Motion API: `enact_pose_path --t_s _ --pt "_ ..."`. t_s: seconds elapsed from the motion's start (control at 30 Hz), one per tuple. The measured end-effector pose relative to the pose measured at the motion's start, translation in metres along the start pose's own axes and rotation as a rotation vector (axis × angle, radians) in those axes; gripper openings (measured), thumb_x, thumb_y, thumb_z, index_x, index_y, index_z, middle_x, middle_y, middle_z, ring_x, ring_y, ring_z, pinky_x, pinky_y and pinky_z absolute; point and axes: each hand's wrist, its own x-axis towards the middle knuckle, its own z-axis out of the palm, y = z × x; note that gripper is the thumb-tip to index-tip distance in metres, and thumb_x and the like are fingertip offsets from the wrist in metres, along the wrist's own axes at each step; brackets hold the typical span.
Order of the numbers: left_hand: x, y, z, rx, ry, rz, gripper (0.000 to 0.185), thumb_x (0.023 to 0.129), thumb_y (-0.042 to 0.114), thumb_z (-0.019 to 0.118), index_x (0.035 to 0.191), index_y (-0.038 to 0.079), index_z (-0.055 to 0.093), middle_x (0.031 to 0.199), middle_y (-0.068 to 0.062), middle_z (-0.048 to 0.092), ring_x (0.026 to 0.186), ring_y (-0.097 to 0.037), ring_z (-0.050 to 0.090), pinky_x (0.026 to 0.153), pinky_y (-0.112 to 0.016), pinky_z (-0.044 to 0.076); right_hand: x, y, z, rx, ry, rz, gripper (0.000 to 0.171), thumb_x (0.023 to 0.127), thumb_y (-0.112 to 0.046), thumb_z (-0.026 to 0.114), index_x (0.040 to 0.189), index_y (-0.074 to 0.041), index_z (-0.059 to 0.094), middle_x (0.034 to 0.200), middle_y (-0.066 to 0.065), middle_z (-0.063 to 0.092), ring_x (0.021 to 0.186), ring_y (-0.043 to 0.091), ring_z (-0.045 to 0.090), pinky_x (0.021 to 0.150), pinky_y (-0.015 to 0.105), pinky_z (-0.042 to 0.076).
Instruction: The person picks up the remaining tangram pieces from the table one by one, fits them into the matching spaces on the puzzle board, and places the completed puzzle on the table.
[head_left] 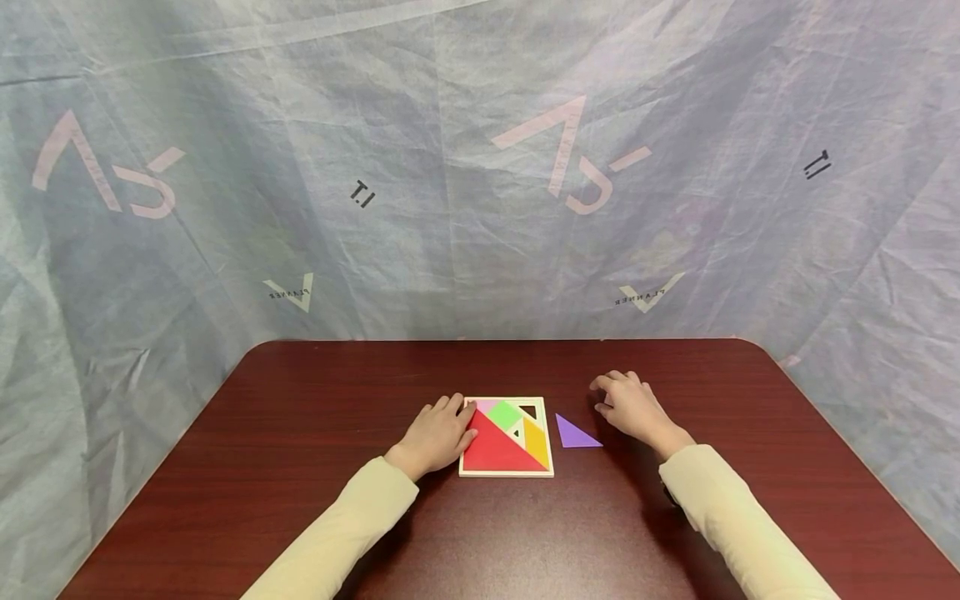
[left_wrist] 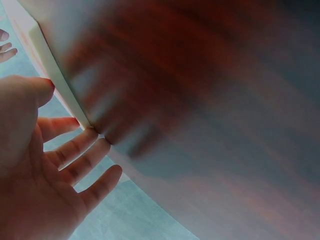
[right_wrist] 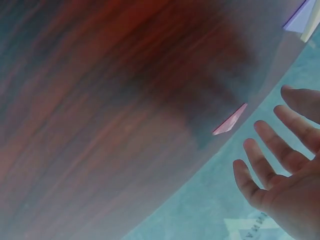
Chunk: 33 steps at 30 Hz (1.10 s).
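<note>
1. My left hand [head_left: 438,435] rests with straight fingers against the left edge of the puzzle tray [head_left: 507,472], steadying it; its grip is open
2. My right hand [head_left: 632,408] hovers right of the tray, fingers relaxed and holding nothing
3. The purple triangle [head_left: 573,434] lies just right of the tray, by my right hand; I judge picking it up comes next, then turning it to fit the gap in the tray's far right corner
4. Dark red wooden worktop [head_left: 300,467]; a wrinkled grey sheet [head_left: 450,167] hangs behind the tray

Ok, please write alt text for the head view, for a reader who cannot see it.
A left hand rests on the left edge of a square tangram tray on a dark red table. The right hand rests open beside a loose purple triangle.
</note>
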Motion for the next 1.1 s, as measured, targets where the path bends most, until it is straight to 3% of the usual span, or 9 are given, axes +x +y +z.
enact_pose_path --t_s 0.43,1.1 --pt "0.000 0.000 0.001 0.006 -0.001 -0.004 0.046 0.093 0.037 0.047 0.130 0.010 0.051 0.120 -0.011 0.048 0.109 -0.025 0.048 0.085 -0.040 0.044 0.000 0.015 0.000 0.023 -0.014 0.052 0.027 0.077 -0.009 0.067 0.103 -0.005 0.064 0.108 0.016 0.059 0.090 0.037 0.050 0.070 0.052 0.040" --pt "-0.001 -0.001 0.003 0.019 0.017 0.006 0.046 0.093 0.037 0.047 0.130 0.010 0.051 0.120 -0.011 0.049 0.107 -0.025 0.049 0.084 -0.041 0.045 0.001 0.021 0.006 0.014 -0.102 0.040 0.033 0.078 -0.002 0.061 0.110 -0.005 0.062 0.118 0.014 0.057 0.096 0.035 0.050 0.074 0.053 0.040"
